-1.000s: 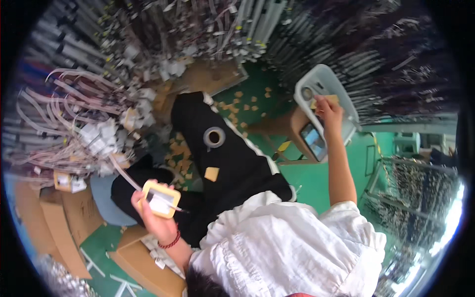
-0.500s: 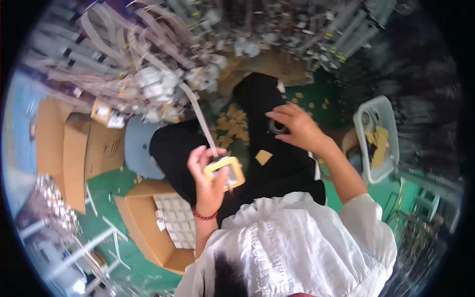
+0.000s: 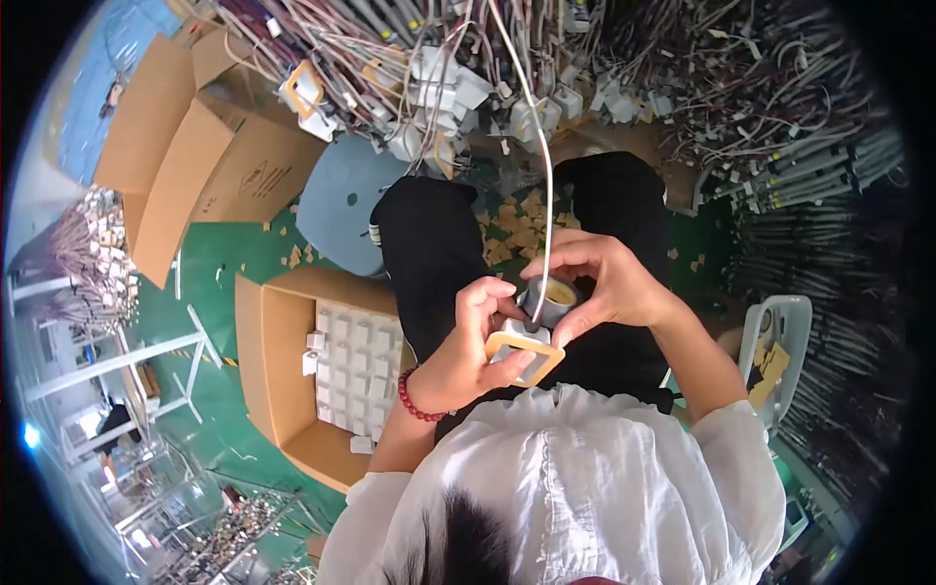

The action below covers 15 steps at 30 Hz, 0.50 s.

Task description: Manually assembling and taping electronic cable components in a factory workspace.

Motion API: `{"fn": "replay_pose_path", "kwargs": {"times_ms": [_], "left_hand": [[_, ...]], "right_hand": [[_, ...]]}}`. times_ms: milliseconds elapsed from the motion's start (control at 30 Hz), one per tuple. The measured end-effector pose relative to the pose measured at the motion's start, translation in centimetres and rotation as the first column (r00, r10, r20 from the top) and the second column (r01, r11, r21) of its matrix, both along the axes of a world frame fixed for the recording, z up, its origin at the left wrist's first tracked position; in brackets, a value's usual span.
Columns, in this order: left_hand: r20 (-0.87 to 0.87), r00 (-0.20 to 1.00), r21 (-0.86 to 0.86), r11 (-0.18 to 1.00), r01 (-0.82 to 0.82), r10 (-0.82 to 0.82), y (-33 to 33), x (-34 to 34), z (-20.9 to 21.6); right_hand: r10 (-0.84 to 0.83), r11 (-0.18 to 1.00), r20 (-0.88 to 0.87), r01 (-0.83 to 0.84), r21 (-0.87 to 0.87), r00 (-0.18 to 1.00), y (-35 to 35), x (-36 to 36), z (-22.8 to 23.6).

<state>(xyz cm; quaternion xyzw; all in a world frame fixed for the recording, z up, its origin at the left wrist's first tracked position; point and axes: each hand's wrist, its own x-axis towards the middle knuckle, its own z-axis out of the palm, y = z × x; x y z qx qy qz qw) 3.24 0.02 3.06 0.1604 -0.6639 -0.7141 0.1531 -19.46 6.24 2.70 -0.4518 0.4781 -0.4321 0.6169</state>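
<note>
My left hand is closed on a small white plastic housing with a tan square frame around its open face. A white cable rises from the housing toward the bundles at the top. My right hand curves its fingers and thumb round a grey tape roll with a tan core. The roll sits right beside the cable, just above the housing, and the right thumb tip comes close to the housing's edge. Whether the tape touches the cable I cannot tell.
An open cardboard box at the left holds rows of white housings. Behind it stand a blue stool and another carton. Cable bundles hang across the top. A white bin with tan pieces stands right. Tan scraps litter the green floor.
My right hand has brought the tape roll down and left to the housing in my left hand. The head view has shifted, so the box and cartons appear farther right and the cables sharper.
</note>
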Motion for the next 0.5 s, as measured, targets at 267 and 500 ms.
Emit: {"fn": "replay_pose_path", "kwargs": {"times_ms": [267, 500], "left_hand": [[-0.057, 0.998, 0.123, 0.992, -0.033, 0.04, -0.4, 0.3, 0.2], [-0.006, 0.998, -0.11, 0.992, -0.057, 0.056, -1.1, 0.3, 1.2]], "right_hand": [[0.105, 0.949, -0.249, -0.172, -0.265, 0.963, -1.2, -0.2, 3.3], [0.113, 0.901, -0.264, -0.211, -0.378, 0.958, -1.3, -0.5, 4.3]]}}
